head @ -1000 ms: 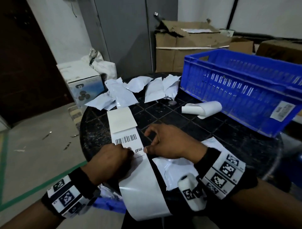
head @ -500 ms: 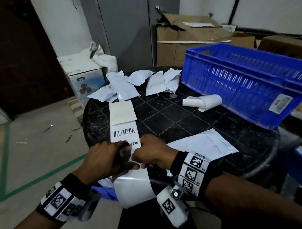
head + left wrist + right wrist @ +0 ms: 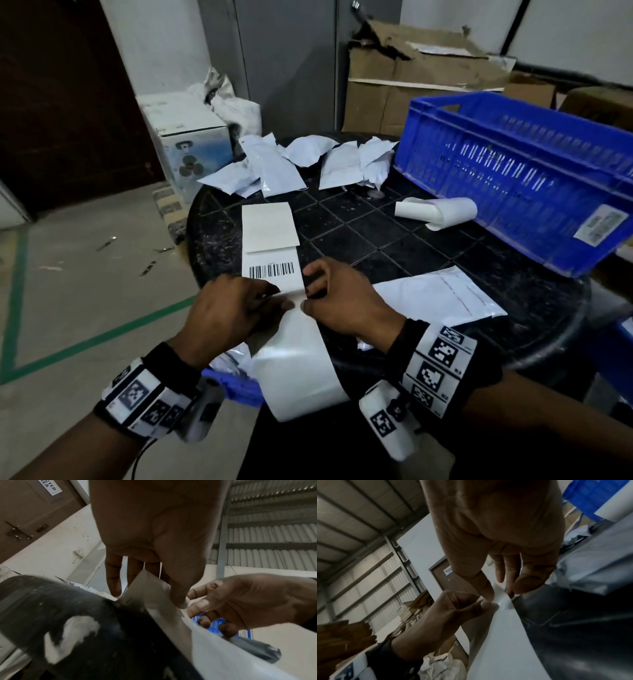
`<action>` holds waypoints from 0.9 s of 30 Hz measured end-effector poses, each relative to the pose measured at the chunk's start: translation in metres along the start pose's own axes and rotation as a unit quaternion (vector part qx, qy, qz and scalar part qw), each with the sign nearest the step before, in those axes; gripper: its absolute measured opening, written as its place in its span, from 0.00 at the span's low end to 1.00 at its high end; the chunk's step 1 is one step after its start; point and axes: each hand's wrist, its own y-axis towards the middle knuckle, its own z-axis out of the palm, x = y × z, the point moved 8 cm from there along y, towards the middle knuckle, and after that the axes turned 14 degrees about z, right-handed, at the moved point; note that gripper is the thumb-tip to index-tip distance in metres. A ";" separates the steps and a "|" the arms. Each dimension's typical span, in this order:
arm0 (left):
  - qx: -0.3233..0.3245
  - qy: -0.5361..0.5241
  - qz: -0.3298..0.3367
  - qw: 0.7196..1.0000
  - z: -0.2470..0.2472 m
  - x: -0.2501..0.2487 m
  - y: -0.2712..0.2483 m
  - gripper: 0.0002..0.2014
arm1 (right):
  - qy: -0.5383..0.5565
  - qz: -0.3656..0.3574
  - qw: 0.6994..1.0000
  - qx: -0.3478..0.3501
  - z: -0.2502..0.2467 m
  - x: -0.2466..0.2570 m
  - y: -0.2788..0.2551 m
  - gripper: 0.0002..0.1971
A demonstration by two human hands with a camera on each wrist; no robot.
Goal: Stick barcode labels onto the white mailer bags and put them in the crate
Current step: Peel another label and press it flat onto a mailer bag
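Observation:
A white label strip [image 3: 294, 363] runs from the round black table [image 3: 428, 253] over its near edge. A barcode label [image 3: 272, 272] sits on the strip just beyond my hands. My left hand [image 3: 236, 308] pinches the strip's edge [image 3: 154, 588] between thumb and fingers. Facing it, my right hand [image 3: 339, 298] pinches the same strip [image 3: 500, 599] from the right. A flat white mailer bag [image 3: 435, 294] lies on the table by my right hand. The blue crate [image 3: 513, 178] stands at the table's far right.
Several crumpled white mailer bags [image 3: 308, 161] lie at the table's far edge. A curled piece of label backing [image 3: 436, 212] rests near the crate. Cardboard boxes [image 3: 411, 85] and a white fan box [image 3: 188, 137] stand on the floor behind.
Both hands have drawn together on the strip below the barcode, and the printed text that showed under the barcode is now covered. The mailer bag lies uncovered to the right.

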 end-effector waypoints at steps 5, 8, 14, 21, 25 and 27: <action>-0.019 -0.028 0.014 0.999 -0.006 -0.003 0.001 0.31 | 0.038 -0.025 0.998 -0.033 -0.001 0.000 -0.001 0.20; -0.039 -0.094 0.041 0.994 -0.011 -0.009 0.007 0.26 | 0.048 -0.052 0.997 -0.041 -0.003 0.006 -0.001 0.24; 0.007 -0.244 0.006 0.970 0.001 0.001 0.027 0.07 | 0.040 -0.068 0.997 -0.027 0.002 0.007 0.006 0.35; 0.022 -0.309 0.000 0.951 0.017 0.012 0.029 0.05 | 0.034 -0.090 0.995 -0.041 0.009 0.009 0.008 0.43; 0.021 -0.318 -0.006 0.948 0.019 0.014 0.028 0.05 | -0.045 -0.121 0.990 -0.048 0.012 0.018 0.003 0.49; 0.025 -0.335 -0.019 0.942 0.017 0.017 0.029 0.05 | -0.056 -0.120 0.990 -0.039 0.013 0.019 0.005 0.51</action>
